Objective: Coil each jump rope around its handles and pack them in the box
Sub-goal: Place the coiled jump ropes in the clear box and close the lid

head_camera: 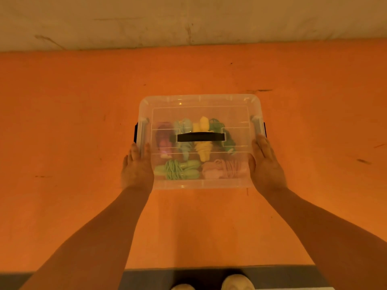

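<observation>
While both hands lie flat-fingered on its sides, left hand [137,168], right hand [267,164], lidded box [199,101] of coiled ropes [202,139] sits mid orange table [62,122], margins wide.

Orange surface [209,68] fills most of the view, scuffed with dark marks [259,90], mainly toward its right side and far edge. Beyond the far edge stands a pale wall [188,17], stained, with a faint vertical crack. Along the near edge runs a strip of grey floor [150,277]. Light is warm, dim and orange-tinted throughout.
</observation>
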